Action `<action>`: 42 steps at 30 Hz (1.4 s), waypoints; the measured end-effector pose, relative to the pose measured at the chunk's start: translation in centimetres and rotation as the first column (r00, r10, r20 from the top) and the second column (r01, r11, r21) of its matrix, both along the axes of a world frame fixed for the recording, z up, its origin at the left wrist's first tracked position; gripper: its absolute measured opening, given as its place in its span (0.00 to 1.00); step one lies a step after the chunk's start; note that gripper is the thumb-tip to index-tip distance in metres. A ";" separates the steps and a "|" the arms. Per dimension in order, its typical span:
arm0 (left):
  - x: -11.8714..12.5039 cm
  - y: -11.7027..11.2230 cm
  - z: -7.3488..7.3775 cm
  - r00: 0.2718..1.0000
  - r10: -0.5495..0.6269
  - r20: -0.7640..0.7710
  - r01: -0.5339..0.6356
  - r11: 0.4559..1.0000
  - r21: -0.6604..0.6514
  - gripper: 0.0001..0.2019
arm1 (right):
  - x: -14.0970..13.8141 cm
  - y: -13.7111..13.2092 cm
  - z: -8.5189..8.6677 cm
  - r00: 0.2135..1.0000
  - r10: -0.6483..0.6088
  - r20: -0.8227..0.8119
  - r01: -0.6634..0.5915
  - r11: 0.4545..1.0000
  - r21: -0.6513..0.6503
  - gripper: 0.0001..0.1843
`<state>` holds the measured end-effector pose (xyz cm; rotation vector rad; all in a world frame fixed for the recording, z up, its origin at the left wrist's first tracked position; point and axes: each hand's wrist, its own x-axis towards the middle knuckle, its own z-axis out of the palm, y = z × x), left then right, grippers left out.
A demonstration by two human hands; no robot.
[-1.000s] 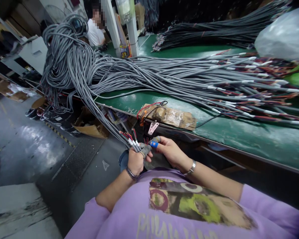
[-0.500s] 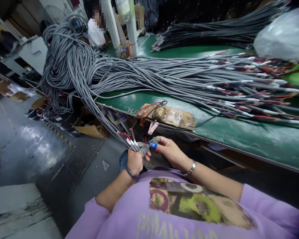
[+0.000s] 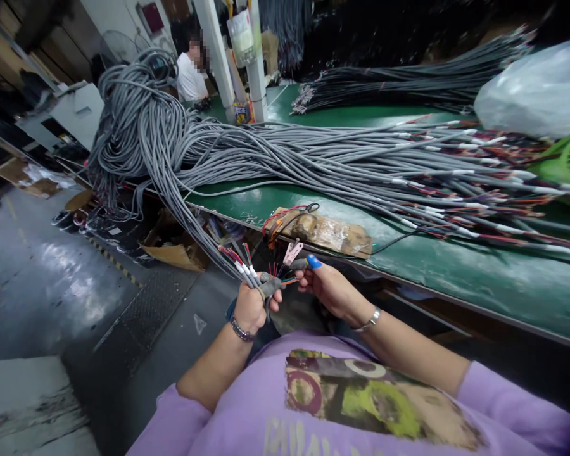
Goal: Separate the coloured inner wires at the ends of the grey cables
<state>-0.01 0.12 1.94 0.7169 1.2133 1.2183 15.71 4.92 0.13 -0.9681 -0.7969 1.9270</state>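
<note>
My left hand [image 3: 253, 305] is closed round several grey cables [image 3: 209, 244] that hang down from the green bench [image 3: 437, 263]. Their stripped ends [image 3: 237, 261] show white sleeves and red and coloured wires fanning out above my fist. My right hand [image 3: 325, 284], with grey and blue finger covers, pinches the thin coloured wires [image 3: 281, 273] sticking out of one cable end, just right of my left thumb. Both hands are in front of my chest, below the bench edge.
A big heap of grey cables [image 3: 275, 149] lies across the bench, with stripped ends at the right. A taped cardboard jig [image 3: 325, 229] with a clip sits at the bench edge. A white plastic bag [image 3: 532, 95], a green basket [image 3: 567, 158] and a person [image 3: 190, 73] are farther off.
My right hand has shifted slightly right and up, drawing the thin coloured wires out from the cable end. The view has tilted down a little.
</note>
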 end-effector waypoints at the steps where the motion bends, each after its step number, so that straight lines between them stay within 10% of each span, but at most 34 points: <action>1: -0.1 0.2 0.2 0.999 -0.025 0.020 0.025 1.000 -0.008 0.18 | 0.0 0.5 0.1 1.000 0.000 -0.010 -0.001 1.000 -0.017 0.19; 10: -0.1 1.9 0.3 0.965 -0.232 0.121 0.239 0.970 -0.051 0.18 | -1.8 2.6 1.2 0.993 0.010 -0.116 -0.014 0.999 -0.034 0.23; 22: 0.1 2.3 -0.6 0.959 -0.260 0.115 0.269 0.960 -0.075 0.15 | -2.6 2.8 0.6 0.987 -0.112 -0.115 0.105 0.992 -0.067 0.21; 34: 0.1 1.1 -0.1 0.967 -0.230 0.114 0.238 0.969 -0.061 0.15 | -1.7 1.7 1.0 0.965 0.015 -0.261 -0.060 0.985 -0.163 0.23; 42: 0.5 1.0 0.3 0.977 -0.155 0.145 0.161 0.987 -0.031 0.17 | -2.1 1.8 0.7 0.987 -0.038 -0.153 0.037 0.999 -0.012 0.19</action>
